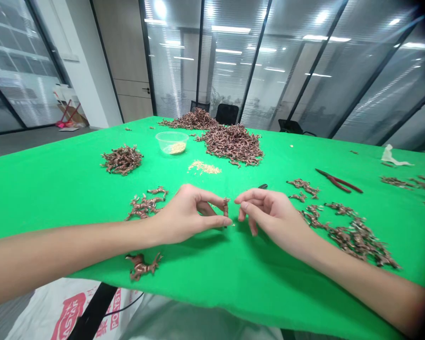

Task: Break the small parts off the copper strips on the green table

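Note:
My left hand [189,212] pinches a small brown copper-coloured piece [226,207] between thumb and forefinger, just above the green table [74,189]. My right hand [269,210] hovers right beside it, its thumb and forefinger pressed together near the piece; whether they hold anything I cannot make out. A small pile of brown pieces [143,204] lies left of my left hand. A longer strewn pile [350,233] runs along my right forearm.
A clear plastic bowl [172,141] with yellowish bits stands further back, with a scatter of yellow bits [203,167] near it. Large brown heaps [230,141] and a smaller heap [122,159] lie beyond. Red-handled pliers [338,181] rest at right. One piece [141,266] lies by the front edge.

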### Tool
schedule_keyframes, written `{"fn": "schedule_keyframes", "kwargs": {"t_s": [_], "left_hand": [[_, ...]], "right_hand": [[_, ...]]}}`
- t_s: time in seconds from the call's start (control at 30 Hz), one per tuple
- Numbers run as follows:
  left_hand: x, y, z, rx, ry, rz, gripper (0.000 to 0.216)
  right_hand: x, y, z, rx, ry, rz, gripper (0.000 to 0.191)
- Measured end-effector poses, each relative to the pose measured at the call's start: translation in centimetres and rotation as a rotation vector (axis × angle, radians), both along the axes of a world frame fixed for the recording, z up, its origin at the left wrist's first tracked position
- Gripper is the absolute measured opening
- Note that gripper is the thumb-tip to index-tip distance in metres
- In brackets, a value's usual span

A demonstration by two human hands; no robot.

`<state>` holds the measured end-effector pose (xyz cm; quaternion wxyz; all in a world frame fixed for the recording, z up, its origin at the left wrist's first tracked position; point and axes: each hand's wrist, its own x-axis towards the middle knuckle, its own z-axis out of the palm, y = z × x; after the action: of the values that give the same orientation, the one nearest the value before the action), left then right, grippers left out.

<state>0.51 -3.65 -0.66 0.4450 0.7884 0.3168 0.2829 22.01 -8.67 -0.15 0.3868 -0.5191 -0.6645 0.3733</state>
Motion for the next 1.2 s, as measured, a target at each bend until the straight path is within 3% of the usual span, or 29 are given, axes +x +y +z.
{"fn": "schedule_keyframes", "kwargs": {"t_s": [0.1, 0.23, 0.33, 0.6, 0.93, 1.2], "left_hand": [[0.1, 0.2, 0.1, -0.052, -0.007, 0.02, 0.039], [0.0, 0.5, 0.1, -0.088, -0.01, 0.037, 0.039], [-0.1, 0.8, -0.1, -0.114, -0.003, 0.055, 0.042], [0.0, 1.1, -0.3, -0.151, -0.015, 0.071, 0.046], [0.1, 1.2, -0.5, -0.169, -0.026, 0.058, 0.048], [0.0, 1.2, -0.3, -0.16, 0.001, 0.061, 0.049]], "right_hand": [[0.4, 0.1, -0.2, 0.196, -0.287, -0.034, 0.017], [0.9, -0.3, -0.6, 0.573, -0.758, 0.067, 0.021], [0.8, -1.2, -0.9, 0.651, -0.879, 0.134, 0.021], [-0.3, -3.1, -0.8, 0.615, -0.865, 0.21, 0.021], [-1.4, -4.8, -0.9, 0.723, -0.781, 0.554, 0.026], [-2.2, -5.9, -1.0, 0.786, -0.755, 0.594, 0.014]]}}
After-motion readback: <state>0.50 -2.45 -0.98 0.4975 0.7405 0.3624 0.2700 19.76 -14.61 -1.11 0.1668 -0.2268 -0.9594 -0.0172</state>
